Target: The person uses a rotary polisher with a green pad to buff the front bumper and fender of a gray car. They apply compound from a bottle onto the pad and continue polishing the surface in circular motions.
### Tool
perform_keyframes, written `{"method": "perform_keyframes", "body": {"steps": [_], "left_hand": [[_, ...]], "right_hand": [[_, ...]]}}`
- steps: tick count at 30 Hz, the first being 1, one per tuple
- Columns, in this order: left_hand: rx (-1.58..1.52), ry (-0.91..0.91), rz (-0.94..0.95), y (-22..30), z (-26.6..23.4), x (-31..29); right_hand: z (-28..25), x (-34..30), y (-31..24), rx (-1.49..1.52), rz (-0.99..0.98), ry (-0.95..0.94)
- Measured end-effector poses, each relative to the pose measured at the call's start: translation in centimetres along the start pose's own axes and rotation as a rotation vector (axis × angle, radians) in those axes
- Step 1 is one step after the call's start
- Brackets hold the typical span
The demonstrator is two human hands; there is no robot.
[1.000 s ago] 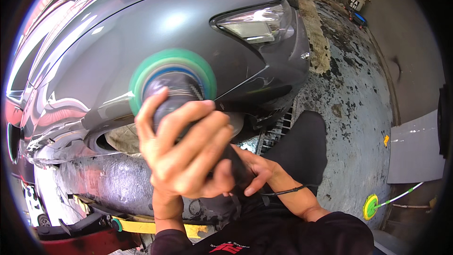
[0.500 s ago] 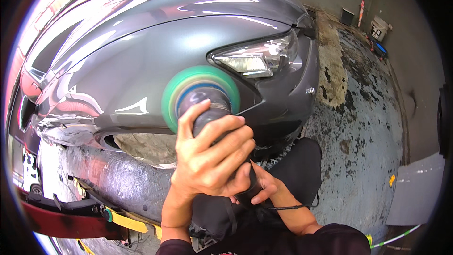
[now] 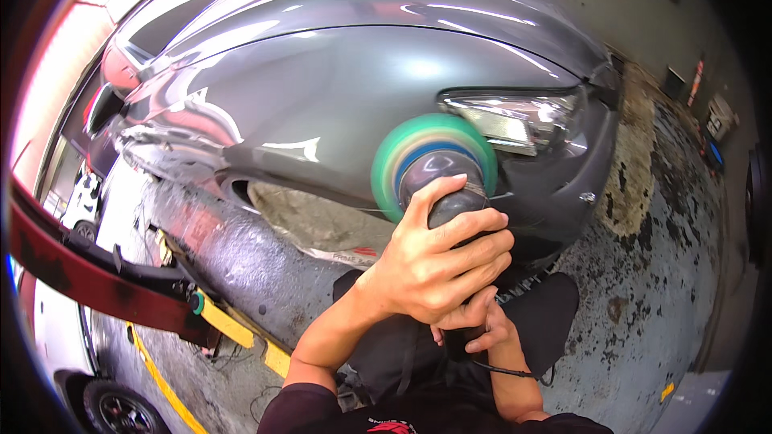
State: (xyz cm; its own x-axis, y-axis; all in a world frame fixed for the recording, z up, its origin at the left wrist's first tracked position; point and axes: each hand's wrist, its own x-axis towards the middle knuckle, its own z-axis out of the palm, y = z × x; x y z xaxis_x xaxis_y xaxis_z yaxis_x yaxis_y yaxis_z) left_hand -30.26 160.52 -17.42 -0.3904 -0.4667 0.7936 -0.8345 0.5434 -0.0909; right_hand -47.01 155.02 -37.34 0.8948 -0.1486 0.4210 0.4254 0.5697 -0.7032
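Note:
A dark handheld polisher with a round green pad is held against the front fender of a dark grey car. In the picture the pad's upper right edge overlaps the lower left corner of the headlight. My left hand wraps over the polisher's body, fingers curled round it. Lower down, my right hand grips the handle, partly hidden behind the left. A black cord trails from the handle's end. The pad looks blurred, and its face against the panel is hidden.
Light sheeting covers the wheel opening below the fender. A dark red lift arm and yellow bars lie at left. Another car's wheel shows lower left. A bucket stands by the right wall.
My view has turned left, so car, polisher and hands appear farther right. The pad sits slightly closer to the headlight. Both hands keep their grip.

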Motion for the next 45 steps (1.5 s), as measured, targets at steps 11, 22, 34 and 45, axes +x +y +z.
{"method": "perform_keyframes", "body": {"steps": [11,22,34,45], "left_hand": [[0.048,0.141,-0.094,-3.0,-6.9,-3.0],[0.15,0.374,-0.198,-7.0,-13.8,-7.3],[0.224,0.763,-0.209,-8.4,-11.8,-18.3],[0.379,0.972,-0.316,-11.4,-10.6,-23.8]], "right_hand": [[6.0,6.3,-2.0,-0.014,0.125,0.083],[11.2,14.2,-3.3,-0.21,0.257,0.111],[10.1,18.7,-0.9,-0.768,0.205,-0.017],[10.3,23.4,0.7,-0.952,0.323,-0.061]]}}
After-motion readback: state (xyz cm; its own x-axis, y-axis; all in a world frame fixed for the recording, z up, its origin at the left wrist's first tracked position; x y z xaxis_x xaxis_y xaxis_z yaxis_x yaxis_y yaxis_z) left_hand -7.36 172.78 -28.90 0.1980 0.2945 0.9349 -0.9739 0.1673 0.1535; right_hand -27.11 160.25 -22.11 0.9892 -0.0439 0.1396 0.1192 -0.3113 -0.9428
